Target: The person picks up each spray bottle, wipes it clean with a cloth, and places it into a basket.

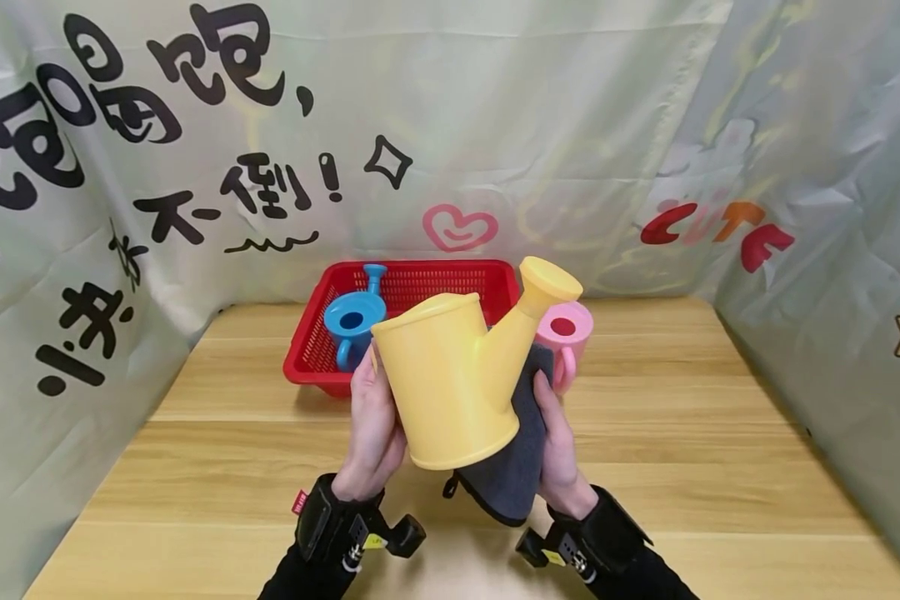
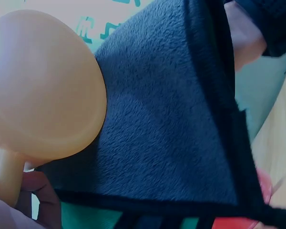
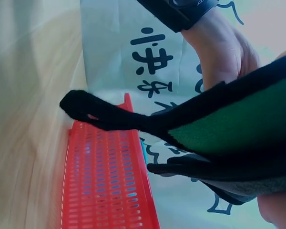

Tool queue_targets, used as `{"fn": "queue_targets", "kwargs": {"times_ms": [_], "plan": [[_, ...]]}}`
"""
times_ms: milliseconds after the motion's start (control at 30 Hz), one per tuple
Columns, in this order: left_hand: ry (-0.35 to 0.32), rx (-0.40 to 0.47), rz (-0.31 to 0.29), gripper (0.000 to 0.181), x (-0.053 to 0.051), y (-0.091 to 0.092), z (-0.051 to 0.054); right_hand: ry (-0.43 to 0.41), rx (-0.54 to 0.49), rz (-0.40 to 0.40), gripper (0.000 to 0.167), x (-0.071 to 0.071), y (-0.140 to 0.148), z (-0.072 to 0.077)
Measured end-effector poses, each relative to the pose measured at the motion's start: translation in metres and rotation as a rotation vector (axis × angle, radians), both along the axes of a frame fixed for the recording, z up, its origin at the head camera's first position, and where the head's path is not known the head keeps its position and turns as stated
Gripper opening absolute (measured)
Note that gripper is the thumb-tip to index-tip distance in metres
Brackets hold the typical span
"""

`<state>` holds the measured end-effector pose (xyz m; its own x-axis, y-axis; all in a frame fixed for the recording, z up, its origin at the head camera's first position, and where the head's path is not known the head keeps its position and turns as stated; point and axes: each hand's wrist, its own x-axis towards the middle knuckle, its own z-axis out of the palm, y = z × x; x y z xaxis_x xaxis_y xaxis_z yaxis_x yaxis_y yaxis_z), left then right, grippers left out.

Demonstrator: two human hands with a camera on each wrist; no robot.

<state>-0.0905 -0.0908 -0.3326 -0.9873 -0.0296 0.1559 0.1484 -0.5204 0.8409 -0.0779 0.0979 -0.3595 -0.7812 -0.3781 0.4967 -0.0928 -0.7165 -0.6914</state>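
Note:
A yellow toy watering can (image 1: 446,383) is held up over the table, tilted, its spout pointing up to the right. My left hand (image 1: 375,417) grips it at the left side, with fingers round its handle (image 2: 7,176) in the left wrist view. My right hand (image 1: 558,442) holds a dark grey fleecy cloth (image 1: 513,475) against the can's right side, behind the spout. The cloth (image 2: 157,119) has black edging and a hanging loop. Its other side (image 3: 248,119) is green in the right wrist view. Most right fingers are hidden behind the cloth.
Behind the hands, a red perforated basket (image 1: 322,377) stands on the wooden table (image 1: 217,467), with a blue watering can (image 1: 356,317) in it. A pink watering can (image 1: 566,329) stands right of the basket. A printed curtain (image 1: 570,125) hangs behind the table and at both sides.

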Motion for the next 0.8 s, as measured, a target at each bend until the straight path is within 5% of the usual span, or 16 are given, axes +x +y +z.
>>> {"fn": "queue_targets", "kwargs": {"times_ms": [567, 800], "plan": [[0.019, -0.049, 0.087, 0.047, -0.0006, -0.0016, 0.0005, 0.065, 0.019, 0.062, 0.041, -0.003, 0.0058, -0.0003], [0.009, -0.036, 0.08, 0.049, -0.0004, 0.005, -0.002, -0.019, 0.048, 0.046, 0.04, -0.0038, 0.0088, 0.0024]]}}
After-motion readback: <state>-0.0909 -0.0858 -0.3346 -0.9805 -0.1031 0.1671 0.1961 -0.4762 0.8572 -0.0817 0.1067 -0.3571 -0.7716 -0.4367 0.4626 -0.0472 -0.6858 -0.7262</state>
